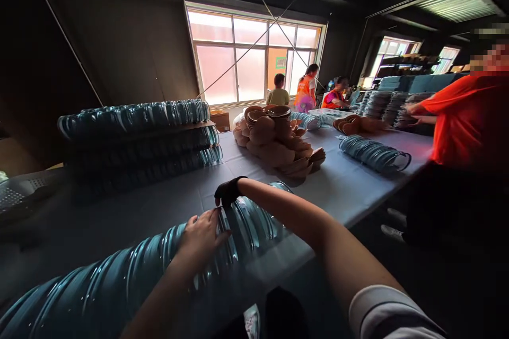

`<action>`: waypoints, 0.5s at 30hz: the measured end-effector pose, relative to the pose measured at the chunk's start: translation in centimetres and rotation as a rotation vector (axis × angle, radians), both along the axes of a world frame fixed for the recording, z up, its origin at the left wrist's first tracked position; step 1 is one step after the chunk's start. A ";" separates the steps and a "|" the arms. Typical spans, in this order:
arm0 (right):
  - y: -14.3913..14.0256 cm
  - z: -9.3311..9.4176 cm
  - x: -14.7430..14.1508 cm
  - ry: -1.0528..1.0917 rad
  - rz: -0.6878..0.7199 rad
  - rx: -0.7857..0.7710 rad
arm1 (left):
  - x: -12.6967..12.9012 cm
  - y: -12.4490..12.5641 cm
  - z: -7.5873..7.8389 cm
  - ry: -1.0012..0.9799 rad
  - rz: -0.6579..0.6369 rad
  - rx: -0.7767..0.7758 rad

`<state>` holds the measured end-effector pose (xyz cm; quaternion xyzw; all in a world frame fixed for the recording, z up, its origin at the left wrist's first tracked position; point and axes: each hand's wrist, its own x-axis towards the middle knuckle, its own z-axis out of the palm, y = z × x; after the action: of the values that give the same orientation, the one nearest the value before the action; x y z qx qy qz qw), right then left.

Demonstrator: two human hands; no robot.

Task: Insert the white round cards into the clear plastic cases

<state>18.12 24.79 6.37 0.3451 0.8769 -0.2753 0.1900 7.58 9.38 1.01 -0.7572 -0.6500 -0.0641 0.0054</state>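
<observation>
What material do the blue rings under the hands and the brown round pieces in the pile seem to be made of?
The blue rings look like glossy, see-through plastic: light glints along their thin edges. The brown round pieces look matte, perhaps wood or fibreboard, with no shine; the view cannot settle which. The left hand rests on the rings; the right hand wears a dark fabric-like glove.

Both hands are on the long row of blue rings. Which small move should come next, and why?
Probably the right hand should part a few rings at the gap. It curls over the row of blue rings there, while the left hand rests flat on the row beside it, steadying it.
</observation>
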 end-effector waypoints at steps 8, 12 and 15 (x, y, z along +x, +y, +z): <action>-0.4 0.5 -1.4 -0.034 0.251 0.237 | -0.4 0.1 -0.2 -0.016 -0.014 0.029; -1.0 0.7 0.5 0.048 0.263 0.355 | -0.5 0.0 0.1 -0.057 -0.022 0.037; -3.1 0.4 3.5 0.247 0.229 0.456 | -0.7 0.0 0.1 -0.080 -0.016 0.017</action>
<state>21.64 21.71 6.77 0.2417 0.9659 -0.0877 0.0293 6.92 9.39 1.12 -0.7591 -0.6431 -0.1000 -0.0146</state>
